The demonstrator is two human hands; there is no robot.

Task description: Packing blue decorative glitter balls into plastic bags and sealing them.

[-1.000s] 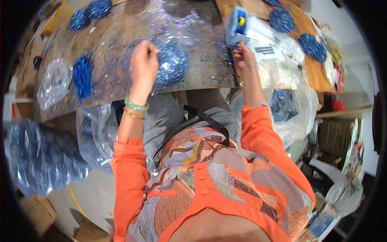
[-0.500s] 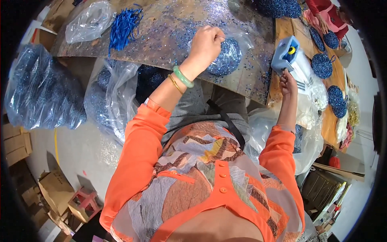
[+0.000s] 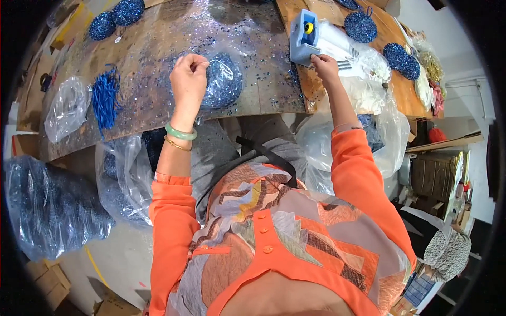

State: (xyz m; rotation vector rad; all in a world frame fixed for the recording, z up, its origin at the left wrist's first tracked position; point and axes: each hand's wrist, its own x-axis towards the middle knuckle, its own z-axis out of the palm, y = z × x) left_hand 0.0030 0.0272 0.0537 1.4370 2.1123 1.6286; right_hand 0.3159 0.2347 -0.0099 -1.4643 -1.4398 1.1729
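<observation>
My left hand is closed in a pinch on the gathered mouth of a clear plastic bag. A round blue glitter ball is inside this bag, resting on the wooden table just right of the hand. Farther right, my right hand has curled fingers at the near corner of a light-blue tape dispenser with a yellow and black wheel. Its fingertips seem to grip that corner; whether they also hold tape is too small to tell.
A bundle of blue ribbons and a crumpled clear bag lie left. Blue glitter balls stand at far right, others at far left. Filled plastic bags hang below the table's near edge. Loose glitter covers the tabletop.
The view has turned right, so the table things appear farther left. My left hand still pinches the bag, and my right hand stays at the dispenser. The co-worker's hands have left the view.
</observation>
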